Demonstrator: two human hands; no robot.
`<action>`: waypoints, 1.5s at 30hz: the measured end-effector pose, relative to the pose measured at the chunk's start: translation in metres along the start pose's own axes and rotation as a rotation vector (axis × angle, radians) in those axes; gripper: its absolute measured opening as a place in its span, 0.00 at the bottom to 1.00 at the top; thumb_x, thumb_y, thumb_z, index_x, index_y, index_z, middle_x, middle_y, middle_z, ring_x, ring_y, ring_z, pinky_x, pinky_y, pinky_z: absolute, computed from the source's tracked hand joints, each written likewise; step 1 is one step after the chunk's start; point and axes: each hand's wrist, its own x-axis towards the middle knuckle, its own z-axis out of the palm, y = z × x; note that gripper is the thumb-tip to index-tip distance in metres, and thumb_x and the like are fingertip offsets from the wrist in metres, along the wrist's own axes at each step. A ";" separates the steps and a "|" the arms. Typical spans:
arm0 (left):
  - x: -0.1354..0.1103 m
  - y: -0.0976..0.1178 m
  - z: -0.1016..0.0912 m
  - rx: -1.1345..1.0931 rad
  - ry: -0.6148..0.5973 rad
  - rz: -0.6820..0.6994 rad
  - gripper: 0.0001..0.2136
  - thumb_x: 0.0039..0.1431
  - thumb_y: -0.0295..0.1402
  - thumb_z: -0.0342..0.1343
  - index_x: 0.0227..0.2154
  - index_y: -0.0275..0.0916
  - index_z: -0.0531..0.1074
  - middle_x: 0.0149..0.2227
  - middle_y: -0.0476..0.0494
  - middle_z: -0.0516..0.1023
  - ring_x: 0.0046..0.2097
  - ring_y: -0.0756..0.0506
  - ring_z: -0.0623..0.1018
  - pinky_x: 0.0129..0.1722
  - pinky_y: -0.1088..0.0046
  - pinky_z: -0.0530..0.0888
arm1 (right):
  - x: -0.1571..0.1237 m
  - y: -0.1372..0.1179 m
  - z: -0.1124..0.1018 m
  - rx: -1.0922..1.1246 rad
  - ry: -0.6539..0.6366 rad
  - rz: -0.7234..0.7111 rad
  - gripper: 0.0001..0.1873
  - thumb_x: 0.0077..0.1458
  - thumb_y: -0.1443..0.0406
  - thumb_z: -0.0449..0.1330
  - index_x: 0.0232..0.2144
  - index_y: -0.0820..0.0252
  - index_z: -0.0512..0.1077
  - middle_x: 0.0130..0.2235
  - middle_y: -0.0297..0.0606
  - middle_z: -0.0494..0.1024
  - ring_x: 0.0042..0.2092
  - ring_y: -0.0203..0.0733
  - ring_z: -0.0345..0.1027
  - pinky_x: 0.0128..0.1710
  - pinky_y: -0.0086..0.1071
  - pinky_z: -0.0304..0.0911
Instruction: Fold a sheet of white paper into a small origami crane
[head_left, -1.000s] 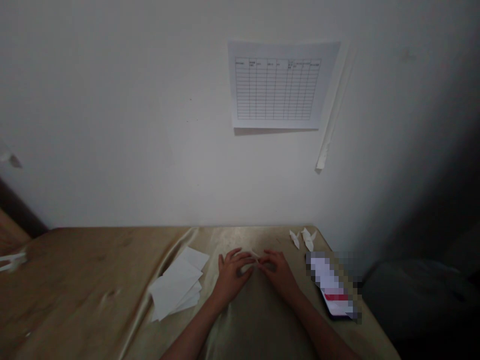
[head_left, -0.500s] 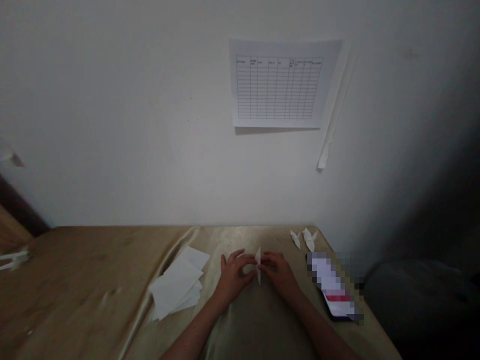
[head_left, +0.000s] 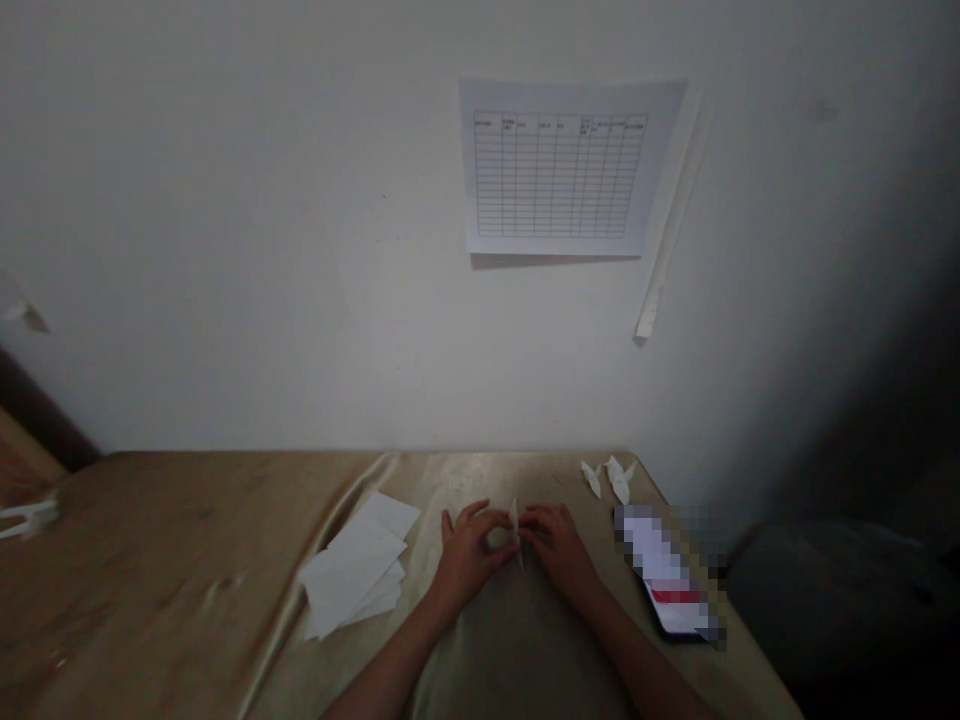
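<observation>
A small folded piece of white paper point(head_left: 515, 515) stands nearly upright and edge-on between my two hands, above the table. My left hand point(head_left: 472, 545) pinches it from the left with thumb and index finger, the other fingers spread out. From the right, my right hand point(head_left: 555, 540) has its fingertips closed together against the same paper. Just what shape the folds have cannot be made out. Left of my left hand lie several overlapping white paper sheets point(head_left: 360, 560). Two folded white paper figures point(head_left: 619, 480) sit at the table's far right corner.
A phone point(head_left: 667, 580), partly blurred out, lies along the right edge of the cloth-covered table point(head_left: 187, 560). A printed chart point(head_left: 559, 180) hangs on the wall behind. At the far left is a white object point(head_left: 30, 518). A dark rounded shape stands right of the table.
The folded paper has turned slightly and now shows thinner, more edge-on. My fingers have shifted a little around it; the rest lies as before.
</observation>
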 end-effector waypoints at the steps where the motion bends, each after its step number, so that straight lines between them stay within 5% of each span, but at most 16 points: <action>1: 0.000 0.000 0.001 0.000 0.006 -0.002 0.12 0.54 0.38 0.65 0.42 0.54 0.77 0.52 0.50 0.80 0.64 0.36 0.67 0.64 0.31 0.38 | 0.000 0.000 0.000 -0.002 -0.004 0.002 0.08 0.56 0.63 0.60 0.37 0.53 0.79 0.45 0.40 0.81 0.54 0.49 0.70 0.64 0.51 0.47; 15: 0.001 0.001 0.002 -0.017 0.016 -0.027 0.13 0.54 0.38 0.64 0.43 0.51 0.76 0.53 0.47 0.79 0.63 0.35 0.68 0.64 0.31 0.36 | -0.001 -0.001 -0.001 -0.004 0.004 0.002 0.09 0.57 0.61 0.61 0.39 0.53 0.79 0.45 0.39 0.81 0.52 0.47 0.71 0.67 0.54 0.38; 28: 0.001 -0.001 -0.003 -0.016 -0.056 -0.022 0.25 0.53 0.28 0.61 0.55 0.52 0.71 0.60 0.42 0.73 0.66 0.35 0.65 0.64 0.30 0.34 | 0.000 0.005 -0.008 0.051 0.048 -0.044 0.15 0.54 0.65 0.59 0.44 0.56 0.78 0.46 0.42 0.80 0.52 0.50 0.69 0.58 0.45 0.59; 34: 0.002 -0.005 -0.005 0.005 -0.104 -0.018 0.26 0.53 0.24 0.58 0.55 0.54 0.71 0.62 0.46 0.72 0.68 0.37 0.62 0.64 0.30 0.35 | 0.000 0.003 -0.010 0.016 -0.038 -0.125 0.20 0.55 0.68 0.55 0.48 0.52 0.77 0.43 0.39 0.79 0.50 0.49 0.67 0.56 0.44 0.58; 45: 0.003 -0.014 -0.004 0.063 -0.146 0.014 0.22 0.53 0.26 0.58 0.48 0.59 0.75 0.58 0.55 0.76 0.67 0.37 0.62 0.63 0.29 0.34 | -0.004 0.005 -0.015 -0.141 -0.109 -0.113 0.19 0.51 0.74 0.56 0.39 0.52 0.81 0.43 0.39 0.76 0.49 0.45 0.65 0.53 0.38 0.57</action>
